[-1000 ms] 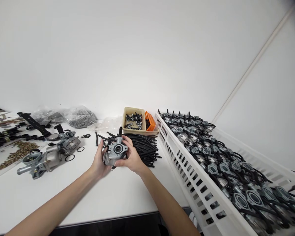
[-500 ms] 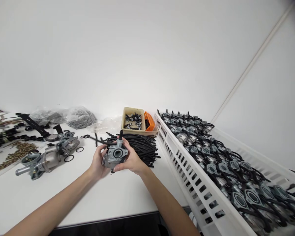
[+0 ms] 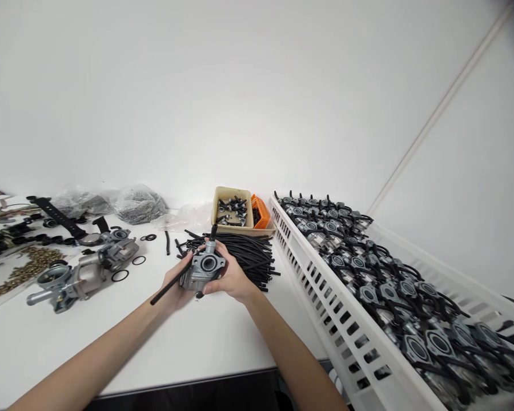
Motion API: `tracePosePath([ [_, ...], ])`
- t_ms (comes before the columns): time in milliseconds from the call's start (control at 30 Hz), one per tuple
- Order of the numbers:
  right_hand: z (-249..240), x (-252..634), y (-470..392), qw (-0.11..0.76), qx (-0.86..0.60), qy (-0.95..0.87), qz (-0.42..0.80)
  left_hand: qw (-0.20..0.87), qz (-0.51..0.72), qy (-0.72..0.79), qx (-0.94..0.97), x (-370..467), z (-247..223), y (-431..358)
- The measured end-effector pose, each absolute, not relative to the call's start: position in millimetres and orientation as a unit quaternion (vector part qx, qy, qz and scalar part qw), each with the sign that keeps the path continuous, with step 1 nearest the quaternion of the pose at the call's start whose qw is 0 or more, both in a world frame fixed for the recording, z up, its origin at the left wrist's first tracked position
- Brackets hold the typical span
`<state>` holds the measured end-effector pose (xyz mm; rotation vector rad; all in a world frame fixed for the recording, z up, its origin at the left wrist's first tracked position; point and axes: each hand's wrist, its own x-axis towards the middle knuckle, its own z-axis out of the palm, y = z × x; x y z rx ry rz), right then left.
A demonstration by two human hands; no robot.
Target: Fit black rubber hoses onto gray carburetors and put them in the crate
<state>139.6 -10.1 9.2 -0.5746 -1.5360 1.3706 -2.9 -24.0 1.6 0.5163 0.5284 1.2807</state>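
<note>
Between my two hands I hold a grey metal carburetor (image 3: 207, 263) above the white table, its round bore facing me and a black cap pointing up. My left hand (image 3: 180, 288) is closed around its left side. A thin black rubber hose (image 3: 171, 283) runs from the carburetor across that hand, its free end pointing down and left. My right hand (image 3: 232, 278) grips the right side, thumb along the lower front. Behind my hands lies a pile of black hoses (image 3: 251, 254).
A white crate (image 3: 346, 308) full of carburetors stands at right. A beige tray (image 3: 234, 191) of small parts and an orange basket (image 3: 261, 211) sit behind. At left are more carburetors (image 3: 89, 274), O-rings (image 3: 120, 275), brass fittings (image 3: 28, 268), a watch (image 3: 88, 238) and plastic-bagged parts (image 3: 140, 205).
The hose on the carburetor has swung from pointing left and away to hanging down-left over my left hand. The carburetor has shifted slightly right, still in both hands.
</note>
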Motion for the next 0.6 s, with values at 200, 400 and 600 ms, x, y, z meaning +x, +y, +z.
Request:
tracePosePath([
  [200,5.3,142.2,-2.0,0.51,-0.252,-0.603,0.56,0.712,0.594,0.26,0.27,-7.1,2.4,-23.6],
  [400,-0.6,142.5,8.0,0.566,-0.323,-0.583,0.486,0.615,0.645,0.298,0.343,-9.7,1.7,-16.9],
  [600,5.8,142.2,-2.4,0.58,-0.351,-0.651,0.341,0.308,0.724,0.429,0.444,-16.2,2.6,-14.2],
])
